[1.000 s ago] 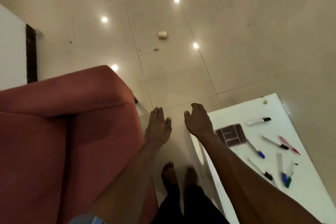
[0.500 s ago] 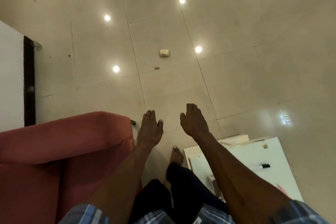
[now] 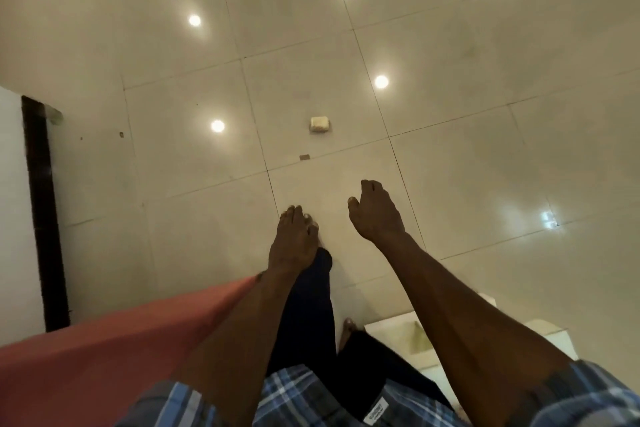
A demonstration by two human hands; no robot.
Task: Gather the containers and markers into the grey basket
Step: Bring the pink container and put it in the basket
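My left hand (image 3: 294, 243) and my right hand (image 3: 375, 211) are both stretched out in front of me over the tiled floor. Each one is empty, with the fingers loosely extended and slightly apart. The markers, the containers and the grey basket are out of this view. Only a corner of the white table (image 3: 391, 333) shows at the lower right, partly behind my right forearm.
A red sofa (image 3: 104, 357) fills the lower left. A small white block (image 3: 319, 123) lies on the glossy beige floor tiles ahead. A dark vertical strip (image 3: 43, 218) stands beside a white surface at the left edge. My leg and a bare foot (image 3: 346, 333) are below.
The view has swung upward and away from the table: the markers and the compartment tray have dropped out of sight, and the sofa has slid lower. Both hands stay empty and outstretched.
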